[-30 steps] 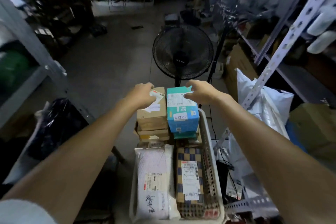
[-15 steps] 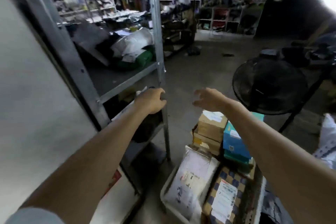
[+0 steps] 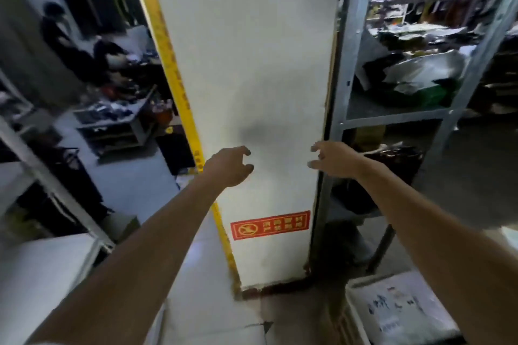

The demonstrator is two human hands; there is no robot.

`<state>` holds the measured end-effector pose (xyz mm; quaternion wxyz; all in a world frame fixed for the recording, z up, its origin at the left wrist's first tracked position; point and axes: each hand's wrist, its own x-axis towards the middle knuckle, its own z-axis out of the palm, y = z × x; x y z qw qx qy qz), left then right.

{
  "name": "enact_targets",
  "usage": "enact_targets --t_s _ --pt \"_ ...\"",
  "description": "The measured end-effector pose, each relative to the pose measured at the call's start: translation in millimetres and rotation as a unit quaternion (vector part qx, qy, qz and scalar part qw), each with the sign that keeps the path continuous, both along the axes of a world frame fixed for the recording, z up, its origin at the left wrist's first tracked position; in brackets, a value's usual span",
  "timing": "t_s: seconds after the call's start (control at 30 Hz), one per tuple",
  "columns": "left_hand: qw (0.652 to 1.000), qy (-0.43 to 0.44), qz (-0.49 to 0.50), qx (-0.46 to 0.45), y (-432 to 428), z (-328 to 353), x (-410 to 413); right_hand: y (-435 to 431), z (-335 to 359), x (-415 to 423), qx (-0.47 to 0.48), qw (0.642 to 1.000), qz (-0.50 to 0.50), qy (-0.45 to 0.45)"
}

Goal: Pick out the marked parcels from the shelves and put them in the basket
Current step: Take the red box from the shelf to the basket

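Closest in, down in the bottom right corner, is the white basket [image 3: 354, 314] on the floor with a white bagged parcel [image 3: 400, 314] lying flat in it, scribbled on in black, tucked under the right forearm. Further out, both arms are stretched forward. The left hand [image 3: 228, 166] and right hand [image 3: 333, 161] are both empty, fingers spread and loosely hooked with thumbs apart, as if ready to grab. Neither one is touching anything. Right behind them is a big white pillar [image 3: 252, 64] with a red warning sticker [image 3: 270, 225] low down and a yellow strip [image 3: 173, 64] running up its left edge, so nothing to pick there. The stuff that matters is off to the right: a grey metal shelf [image 3: 343, 64] stands just beside the pillar, and the right hand is almost at its upright, so I'd say that's the hand that gets there first. There's a dark bag [image 3: 392, 159] on the lower level, just past the right hand, and a heap of pale poly mailers [image 3: 420, 70] one level up and deeper in, above hand height. It's too blurry to tell which are marked. Way off on the left there's another rack [image 3: 50, 182] and a couple of people [image 3: 56, 33] at a table.
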<state>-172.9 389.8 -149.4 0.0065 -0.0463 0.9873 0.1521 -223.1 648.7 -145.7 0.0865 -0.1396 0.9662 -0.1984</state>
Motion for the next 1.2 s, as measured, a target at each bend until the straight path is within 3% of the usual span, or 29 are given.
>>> enact_targets --t_s 0.33,0.63,0.8,1.0,1.2 --pt "0.971 -0.004 0.238 0.023 -190.1 -13.3 205.3 -233.7 -8.2 90.8 -0.038 0.974 0.223 0.028" --pt "0.908 -0.037 0.414 0.048 -256.9 -71.2 376.6 -385.9 -56.9 198.4 -0.04 0.917 0.395 -0.035" --pt "0.846 -0.052 0.528 0.06 -262.0 -90.5 455.3 -452.0 -76.7 236.9 -0.013 0.865 0.501 -0.04" --pt "0.727 -0.035 0.682 0.072 -228.0 -108.0 532.3 -514.6 -93.5 305.3 0.008 0.775 0.627 -0.082" --pt "0.627 -0.039 0.773 0.086 -167.2 -118.8 604.0 -532.5 -101.9 390.6 0.019 0.677 0.73 -0.092"
